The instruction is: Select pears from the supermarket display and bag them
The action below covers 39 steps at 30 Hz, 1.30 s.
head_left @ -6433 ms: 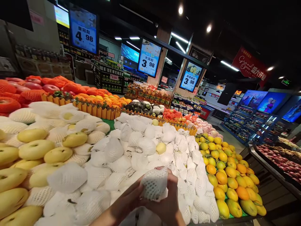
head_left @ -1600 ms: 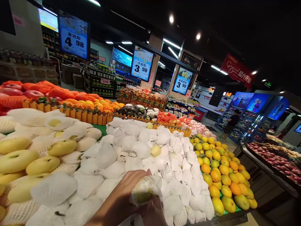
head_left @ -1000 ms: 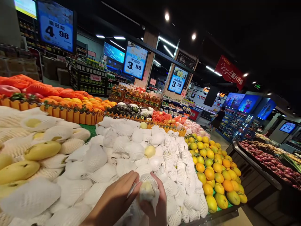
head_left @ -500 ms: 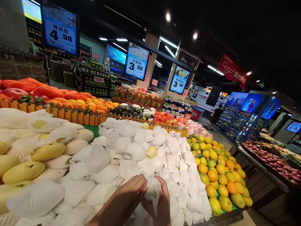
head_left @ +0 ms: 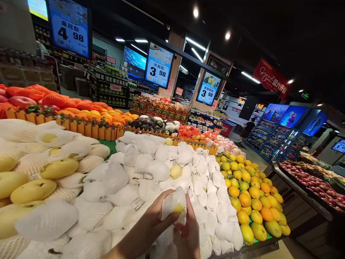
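Note:
Between my two hands is a pear [head_left: 178, 208] in a white foam net, its yellow-green skin showing through a gap. My left hand [head_left: 157, 217] is closed around its left side, with the thumb across the front. On the other side my right hand [head_left: 188, 232] grips it from the right and below. Under and around both hands lie many white net-wrapped pears [head_left: 115, 180]. A bare yellow pear [head_left: 176, 172] rests among them just beyond my hands.
Larger yellow pears [head_left: 33, 191] lie at the left. Oranges [head_left: 253, 194] are heaped at the right. A low wooden picket edging [head_left: 91, 131] runs along the back. Red onions [head_left: 307, 178] fill another stand, and a person [head_left: 248, 129] stands in the far aisle.
My hands have turned the wrapped pear and raised it slightly. My left thumb now lies across its front, and more yellow-green skin shows. The view has shifted slightly.

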Tool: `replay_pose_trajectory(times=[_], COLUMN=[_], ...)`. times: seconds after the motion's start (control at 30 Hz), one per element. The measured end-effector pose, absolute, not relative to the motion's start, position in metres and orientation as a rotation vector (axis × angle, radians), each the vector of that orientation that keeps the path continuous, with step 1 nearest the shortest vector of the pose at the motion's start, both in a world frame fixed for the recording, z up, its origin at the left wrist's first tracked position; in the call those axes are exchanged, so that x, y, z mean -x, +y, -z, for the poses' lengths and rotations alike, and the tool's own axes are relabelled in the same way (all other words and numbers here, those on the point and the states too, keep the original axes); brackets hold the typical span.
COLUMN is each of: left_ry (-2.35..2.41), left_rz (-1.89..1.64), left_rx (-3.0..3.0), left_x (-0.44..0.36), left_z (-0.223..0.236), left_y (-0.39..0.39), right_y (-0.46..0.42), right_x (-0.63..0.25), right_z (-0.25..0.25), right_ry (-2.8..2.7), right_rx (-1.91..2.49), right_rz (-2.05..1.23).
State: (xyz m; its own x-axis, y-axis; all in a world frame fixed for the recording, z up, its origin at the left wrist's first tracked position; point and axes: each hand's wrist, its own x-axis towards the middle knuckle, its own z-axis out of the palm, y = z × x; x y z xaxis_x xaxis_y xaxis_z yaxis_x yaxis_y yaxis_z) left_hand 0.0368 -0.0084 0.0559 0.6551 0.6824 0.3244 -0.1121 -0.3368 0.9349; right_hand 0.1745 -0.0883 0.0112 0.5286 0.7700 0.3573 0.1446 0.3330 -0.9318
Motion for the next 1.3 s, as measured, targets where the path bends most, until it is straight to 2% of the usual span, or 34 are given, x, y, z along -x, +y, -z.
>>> replay_pose_trajectory(times=[0.13,0.33,0.43,0.6,0.73,0.83,0.93,1.13,1.2,1.27,1.3], left_ry=[0.502,0.514,0.601,0.67,0.675,0.718,0.648,0.233,0.27,0.374,0.446], left_rz=[-0.81,-0.877,-0.885,-1.03,-1.149,-1.042,-0.913,-0.751,-0.679,-0.668,-0.675], left_rx=[-1.622,-1.54,-1.562,-1.742,-1.968,-2.099,-2.134,-2.108,-2.065,-2.044,-2.089], left_x=[-0.033,-0.034,-0.034,-0.031,-0.031,-0.032,-0.032,-0.03,-0.019,0.004,0.019], left_z=[-0.058,-0.05,-0.052,-0.053,-0.043,-0.037,-0.031,-0.005,0.003,0.007,0.008], left_y=[-0.001,0.005,0.005,0.002,0.003,0.005,0.01,0.023,0.03,0.043,0.05], right_y=[-0.086,-0.084,-0.087,-0.089,-0.084,-0.08,-0.076,-0.067,-0.064,-0.06,-0.057], right_x=[-0.18,-0.179,-0.167,-0.143,-0.141,-0.145,-0.151,-0.18,-0.211,-0.256,-0.282], right_z=[-0.034,-0.032,-0.023,-0.015,-0.009,-0.004,0.001,0.006,-0.008,-0.035,-0.051], right_ry=[-0.955,-1.102,-1.106,-0.991,-0.821,-0.783,-0.729,-0.585,-0.677,-0.856,-0.898], right_rx=[1.319,1.401,1.365,1.314,1.091,0.899,0.958,1.14,1.34,1.701,1.784], right_rz=[-0.481,0.002,0.073,-0.201,-0.66,-0.874,-0.885,-0.708,-0.475,0.0,0.112])
